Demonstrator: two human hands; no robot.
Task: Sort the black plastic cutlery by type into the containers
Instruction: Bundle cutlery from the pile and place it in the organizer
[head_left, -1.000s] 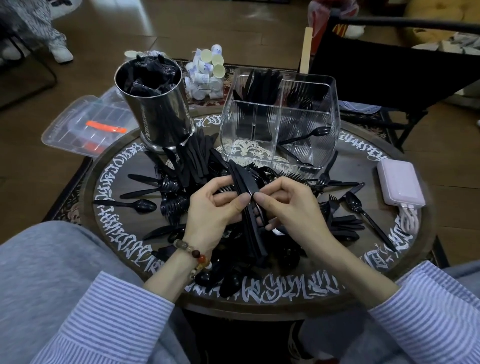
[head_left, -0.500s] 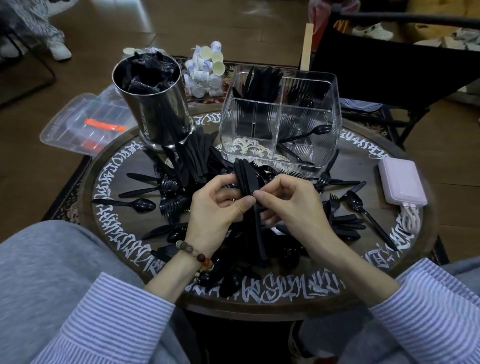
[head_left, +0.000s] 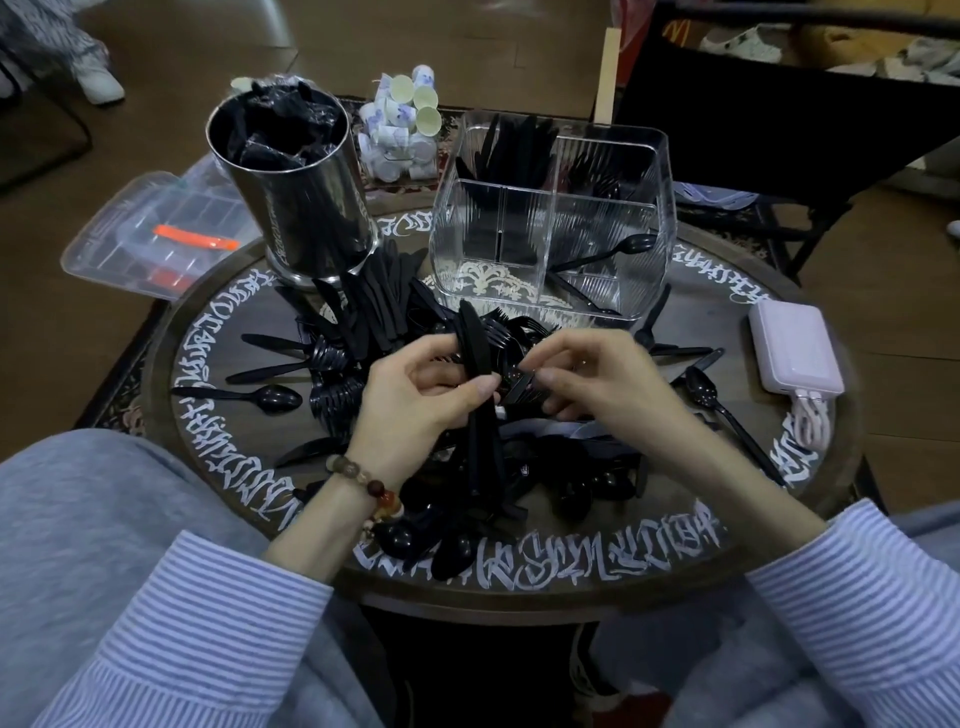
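Cutlery sorting, mid-task by the look of it. Round dark wooden counter with white lettering round its rim (head_left: 519, 577), loose black plastic cutlery pile (head_left: 363, 332) spread over most of the middle and left.

Left hand (head_left: 415, 410): grip clenched round a bundle of black plastic knives (head_left: 475, 353), blades up, handles hanging below the palm. Right hand (head_left: 597, 384): fingertips pinching a black piece just beside the bundle; type not clear, tangled with fork tines underneath.

Done so far:
- Clear ribbed plastic divided container (head_left: 660, 218) at the far side: knives upright in back-left compartment, forks upright in back-right, a few spoons lying in front-right. Front-left compartment apparently bare.
- Shiny steel cylindrical pot (head_left: 306, 208) at far left: stuffed with crumpled black material, contents not identifiable.

Left to do:
- Heaps of knives, forks and spoons still on the counter; black plastic spoon (head_left: 275, 397) lying alone at left, more spoons at right and near edge.
- Judged well under half finished.

Off-task: pale pink power bank with cable (head_left: 795, 353) at right of counter; clear lidded plastic box (head_left: 150, 234) on floor at left.
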